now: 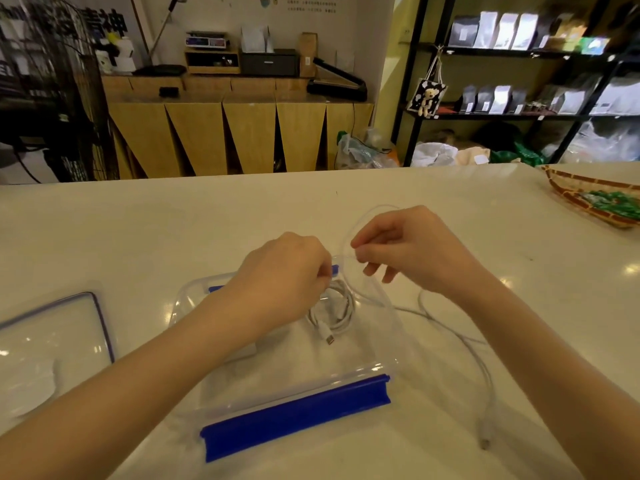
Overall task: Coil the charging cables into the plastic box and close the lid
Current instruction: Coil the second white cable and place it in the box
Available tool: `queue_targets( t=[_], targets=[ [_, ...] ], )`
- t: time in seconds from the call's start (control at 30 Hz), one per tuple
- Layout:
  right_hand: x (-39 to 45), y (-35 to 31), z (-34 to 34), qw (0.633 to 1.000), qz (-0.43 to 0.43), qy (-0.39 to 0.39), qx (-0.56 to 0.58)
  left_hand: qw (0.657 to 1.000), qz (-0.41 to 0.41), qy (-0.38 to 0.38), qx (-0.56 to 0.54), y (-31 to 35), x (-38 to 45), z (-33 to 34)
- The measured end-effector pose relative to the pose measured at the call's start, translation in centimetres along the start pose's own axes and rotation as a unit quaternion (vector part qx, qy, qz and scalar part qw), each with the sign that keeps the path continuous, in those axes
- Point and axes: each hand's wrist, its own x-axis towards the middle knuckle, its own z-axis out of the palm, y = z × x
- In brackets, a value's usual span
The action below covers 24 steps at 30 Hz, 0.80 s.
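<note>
Nearest edge: blue clip (296, 415) of the clear plastic box (377, 367), flipped outward toward the camera. Box sits open on the white table (138, 220), lid off.
Loose white cable (483, 372) trails on the table right of the box, its plug end (485, 441) lying near the front, outside the box.
Lid (100, 320), clear with a dark blue rim, lies flat on the table left of the box, apart from it.
Inside the box: one coiled white cable (341, 311), already bundled, connector (329, 338) pointing toward the camera. A flat white item partly hidden under the left forearm, cannot tell what it is.
Left hand (282, 271) is over the box's far side, fingers curled closed, pinching the loose cable at the fingertips.
Right hand (412, 247) just beside it, thumb and index pinched on the same cable, other fingers loosely curled. A loop of that cable arcs up and over the right hand, then runs down past the box's right wall.
Far right on the table: woven basket (585, 199) with green packets, well apart from the box
</note>
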Motion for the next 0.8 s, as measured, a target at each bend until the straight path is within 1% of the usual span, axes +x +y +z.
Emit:
queue_targets(
  t=[0.07, 0.13, 0.17, 0.23, 0.33, 0.47, 0.57, 0.67, 0.73, 0.8],
  targets=[
    [-0.3, 0.8, -1.4, 1.000, 0.009, 0.009, 0.015, 0.998, 0.034, 0.015, -0.053, 1.2, -0.6, -0.3],
    [-0.8, 1.8, -2.7, 1.000, 0.023, 0.003, 0.009, 0.993, 0.069, -0.001, -0.100, 3.0, -1.3, -0.2],
    [-1.2, 2.3, -3.3, 0.999, 0.032, -0.003, -0.002, 0.990, 0.091, -0.008, -0.104, 4.0, -1.6, 0.0],
    [-1.9, 3.4, -4.3, 0.998, 0.047, -0.009, -0.036, 0.987, 0.137, -0.002, -0.079, 5.8, -2.3, 0.9],
    [-3.1, 5.1, -5.2, 0.995, 0.059, -0.013, -0.078, 0.976, 0.208, 0.043, -0.043, 8.2, -2.6, 2.5],
    [-5.1, 7.3, -6.1, 0.988, 0.069, -0.052, -0.131, 0.965, 0.257, 0.030, -0.039, 11.1, -2.3, 5.0],
    [-6.5, 8.9, -6.8, 0.980, 0.075, -0.087, -0.163, 0.968, 0.247, 0.015, -0.047, 12.7, -2.2, 7.2],
    [-7.5, 10.3, -6.8, 0.972, 0.076, -0.115, -0.190, 0.980, 0.195, -0.017, -0.031, 13.6, -1.7, 9.1],
    [-7.8, 10.9, -6.5, 0.974, 0.068, -0.111, -0.187, 0.985, 0.168, -0.030, -0.013, 13.9, -1.0, 10.0],
    [-7.8, 11.1, -6.3, 0.976, 0.058, -0.107, -0.180, 0.987, 0.156, -0.026, 0.001, 14.1, -0.4, 10.6]
  ],
)
